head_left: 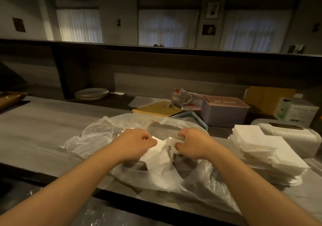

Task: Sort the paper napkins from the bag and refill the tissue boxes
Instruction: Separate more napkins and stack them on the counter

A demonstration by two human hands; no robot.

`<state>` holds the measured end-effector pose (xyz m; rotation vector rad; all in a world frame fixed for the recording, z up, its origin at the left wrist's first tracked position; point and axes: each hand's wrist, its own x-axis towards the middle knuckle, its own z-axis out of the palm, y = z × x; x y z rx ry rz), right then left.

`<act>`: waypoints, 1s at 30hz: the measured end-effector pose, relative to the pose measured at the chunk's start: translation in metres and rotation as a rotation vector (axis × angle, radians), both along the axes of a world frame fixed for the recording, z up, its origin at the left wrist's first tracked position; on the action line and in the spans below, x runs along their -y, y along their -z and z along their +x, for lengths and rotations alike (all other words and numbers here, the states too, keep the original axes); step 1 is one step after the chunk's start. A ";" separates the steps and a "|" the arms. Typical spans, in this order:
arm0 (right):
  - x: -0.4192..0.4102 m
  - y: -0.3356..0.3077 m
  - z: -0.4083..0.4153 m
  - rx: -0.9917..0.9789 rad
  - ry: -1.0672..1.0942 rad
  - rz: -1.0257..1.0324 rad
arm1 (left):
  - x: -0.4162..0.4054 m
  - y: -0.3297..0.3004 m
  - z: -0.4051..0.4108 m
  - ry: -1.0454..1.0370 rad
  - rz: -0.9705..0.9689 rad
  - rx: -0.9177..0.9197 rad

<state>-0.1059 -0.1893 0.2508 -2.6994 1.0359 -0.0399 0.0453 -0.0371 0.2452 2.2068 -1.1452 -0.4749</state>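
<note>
A clear plastic bag lies open on the grey counter, with loose white paper napkins inside it. My left hand and my right hand are both inside the bag's mouth, each pinching the napkins. A tall, uneven stack of sorted white napkins sits to the right of the bag. Behind that stack lies a white tissue box with a dark slot on top. A lilac tissue box with a pink lid stands further back.
A yellow envelope and a glass mug lie behind the bag. White plates sit at the back left. A cardboard box and a white carton stand at the back right. The counter's dark front edge runs below my arms.
</note>
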 end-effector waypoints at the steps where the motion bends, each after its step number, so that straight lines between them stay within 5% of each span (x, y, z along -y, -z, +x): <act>1: 0.003 0.003 0.006 -0.016 0.040 -0.013 | 0.002 0.001 0.002 -0.019 0.049 0.066; 8: 0.001 0.010 0.026 -0.001 0.136 -0.033 | 0.027 0.004 -0.013 -0.021 0.244 0.332; 13: 0.008 0.016 0.026 0.130 0.094 0.220 | 0.037 0.006 -0.007 0.005 0.277 0.234; 21: 0.020 0.018 0.012 0.613 0.079 0.472 | 0.039 0.008 -0.003 -0.003 0.197 0.098; 25: 0.024 0.018 0.013 0.683 0.135 0.592 | 0.037 0.001 -0.001 -0.104 -0.051 -0.266; 30: 0.019 0.004 0.010 1.060 0.164 0.930 | 0.044 -0.013 -0.005 -0.236 -0.432 -1.038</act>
